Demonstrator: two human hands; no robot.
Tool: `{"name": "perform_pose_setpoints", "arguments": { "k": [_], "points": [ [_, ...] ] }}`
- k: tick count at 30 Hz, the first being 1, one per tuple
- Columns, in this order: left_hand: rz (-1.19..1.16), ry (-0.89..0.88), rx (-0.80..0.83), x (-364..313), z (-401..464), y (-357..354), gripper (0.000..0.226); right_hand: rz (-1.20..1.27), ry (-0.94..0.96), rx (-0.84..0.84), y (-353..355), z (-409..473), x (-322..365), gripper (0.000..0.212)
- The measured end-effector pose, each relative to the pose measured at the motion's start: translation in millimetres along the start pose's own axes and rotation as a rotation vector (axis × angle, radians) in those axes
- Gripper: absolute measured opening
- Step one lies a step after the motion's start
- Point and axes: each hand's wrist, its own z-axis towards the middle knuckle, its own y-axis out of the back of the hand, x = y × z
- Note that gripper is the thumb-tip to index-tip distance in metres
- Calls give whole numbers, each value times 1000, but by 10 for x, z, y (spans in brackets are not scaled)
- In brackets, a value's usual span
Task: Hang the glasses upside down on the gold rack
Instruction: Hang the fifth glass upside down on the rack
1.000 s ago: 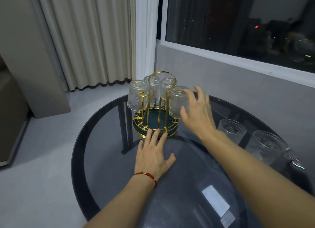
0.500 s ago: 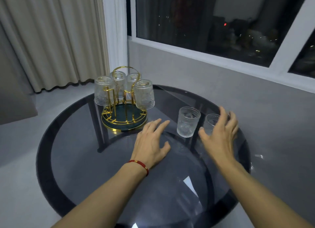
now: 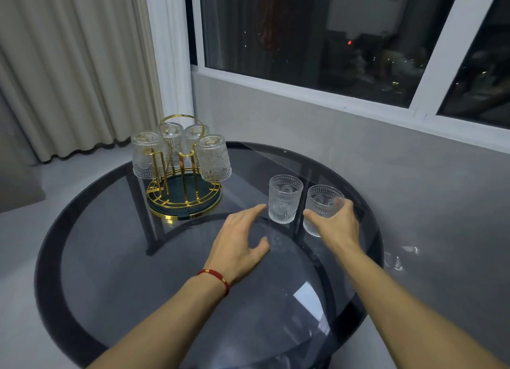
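The gold rack (image 3: pixel 183 203) with a dark green round base stands at the table's far left. Several embossed clear glasses hang on it upside down, the nearest one (image 3: pixel 214 158) at its right. Two more glasses stand upright on the right side of the table. My right hand (image 3: pixel 335 225) wraps around the right glass (image 3: pixel 323 203), thumb on its left side and fingers behind. My left hand (image 3: pixel 240 244) lies flat on the table with fingers spread, its index fingertip close to the left upright glass (image 3: pixel 284 198).
The round smoked-glass table (image 3: pixel 124 272) has a dark rim. A grey wall and a window sill run behind it on the right. Cream curtains hang at the back left above a light floor.
My right hand left the rack, crossed to the right and closed around the right upright glass. My left hand slid right toward the other glass. The view swung right.
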Motion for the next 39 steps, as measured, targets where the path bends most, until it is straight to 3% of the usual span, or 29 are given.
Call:
{"name": "perform_pose_setpoints", "arguments": {
  "k": [5, 9, 14, 17, 21, 23, 25, 27, 29, 32, 34, 36, 39],
  "points": [
    [-70, 31, 20, -31, 18, -3, 66, 63, 91, -128, 86, -96, 67, 81],
    [-328, 119, 5, -137, 30, 73, 64, 113, 348, -151, 235, -227, 311, 77],
    [-698, 224, -4, -287, 48, 275, 88, 31, 594, 204, 58, -583, 562, 89],
    [-565, 243, -117, -245, 4, 439, 78, -6, 671, 410, -215, -743, 660, 95],
    [-628, 343, -290, -5, -63, 656, 64, -1, 590, 641, -472, -765, 669, 89],
    [-743, 406, -344, 132, -73, 745, 70, 246, 356, 828, -633, -813, 669, 76],
    [-809, 453, -376, 270, -83, 807, 83, 575, 77, 913, -831, -896, 714, 52],
    [-842, 481, -376, 327, -98, 844, 93, 706, 25, 844, -963, -964, 801, 37],
    [-829, 484, -389, 384, -109, 882, 95, 696, 81, 739, -1092, -1014, 883, 35],
    [-737, 453, -414, 455, -107, 969, 91, 628, 175, 595, -1176, -1050, 1034, 53],
    [-687, 432, -406, 527, -127, 1042, 74, 493, 324, 483, -1162, -1057, 1174, 59],
    [-613, 421, -390, 642, -152, 1040, 52, 344, 537, 370, -1091, -1036, 1361, 53],
    [-269, 395, -239, 912, -170, 935, 50, 241, 744, 343, -1059, -996, 1743, 53]
  ]
}}
